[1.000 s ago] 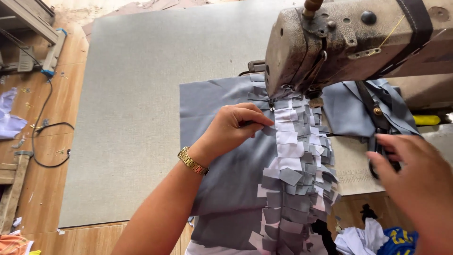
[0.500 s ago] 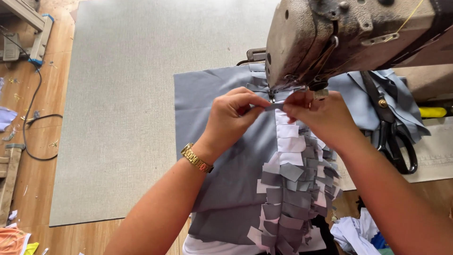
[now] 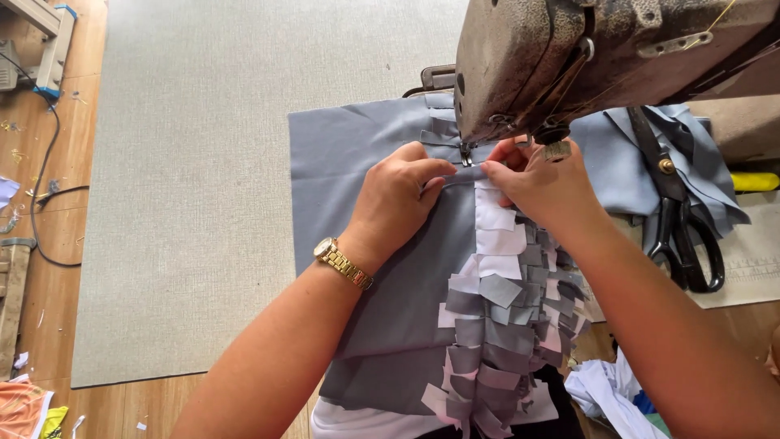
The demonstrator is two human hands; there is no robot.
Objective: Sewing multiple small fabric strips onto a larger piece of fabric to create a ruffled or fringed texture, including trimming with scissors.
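In the head view, the right hand (image 3: 546, 183), which a second ago rested by the scissors (image 3: 684, 223) at right of frame, now joins the left hand (image 3: 400, 202) at the sewing machine (image 3: 601, 57) foot. Both sets of fingers are closed, pinching the grey fabric panel (image 3: 357, 162) at upper centre. The strip of small patches (image 3: 497, 325) is thus held aligned for stitching, judging by this grip.

This is a sewing or tailoring workshop. A worn industrial sewing machine (image 3: 601, 57) stands over a grey mat (image 3: 203, 187) on a wooden worktable (image 3: 49, 268). Right of the machine lie black tailor's shears (image 3: 682, 236), below it a grey fabric panel (image 3: 366, 154) with a column of grey and white patches (image 3: 504, 325), and fabric scraps (image 3: 605, 390) lower right.
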